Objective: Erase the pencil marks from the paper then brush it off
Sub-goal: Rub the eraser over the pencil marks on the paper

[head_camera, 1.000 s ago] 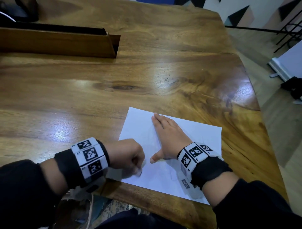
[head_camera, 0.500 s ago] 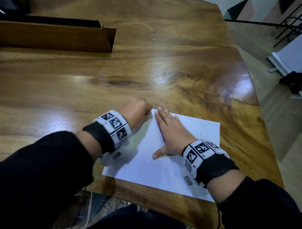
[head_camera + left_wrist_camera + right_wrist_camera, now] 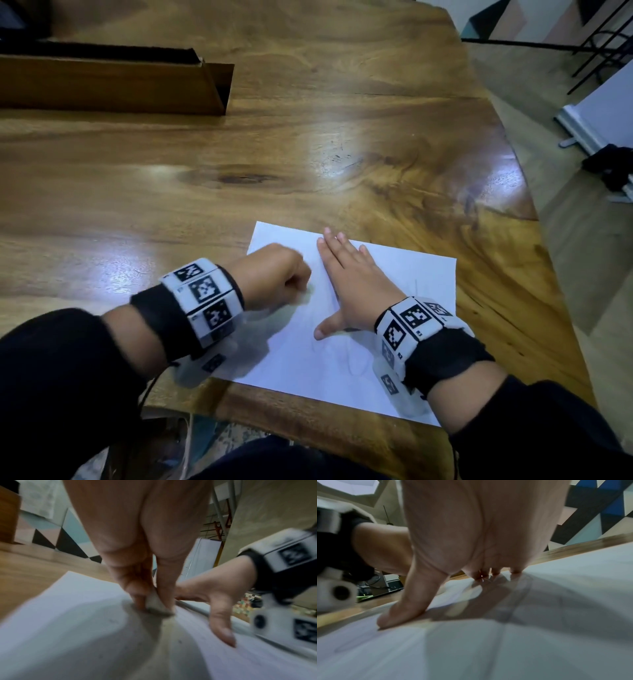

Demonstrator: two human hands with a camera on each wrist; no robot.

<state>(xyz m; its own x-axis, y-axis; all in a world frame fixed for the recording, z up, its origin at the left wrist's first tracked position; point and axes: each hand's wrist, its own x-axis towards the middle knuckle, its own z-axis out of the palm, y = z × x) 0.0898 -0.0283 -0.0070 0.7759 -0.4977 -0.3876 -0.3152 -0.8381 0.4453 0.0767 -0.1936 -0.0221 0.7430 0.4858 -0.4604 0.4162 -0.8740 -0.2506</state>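
A white sheet of paper (image 3: 394,284) lies near the front right edge of the wooden table (image 3: 308,154). Faint pencil lines (image 3: 346,356) show on it near my right wrist. My left hand (image 3: 277,274) is curled and pinches a small whitish eraser (image 3: 155,603), whose tip presses on the left part of the paper (image 3: 68,608). My right hand (image 3: 356,281) lies flat on the sheet with fingers straight and thumb spread, holding it down. In the right wrist view the right hand's thumb (image 3: 406,604) and fingertips (image 3: 494,573) touch the paper (image 3: 573,601).
A long wooden box (image 3: 113,85) stands at the back left of the table. The table's right edge (image 3: 534,212) drops to a tiled floor with a black metal stand (image 3: 596,44) and a dark object (image 3: 613,171) beyond.
My left hand with the eraser went from the near part of the sheet to its far left corner, then came back toward the middle. The right hand stayed flat on the paper.
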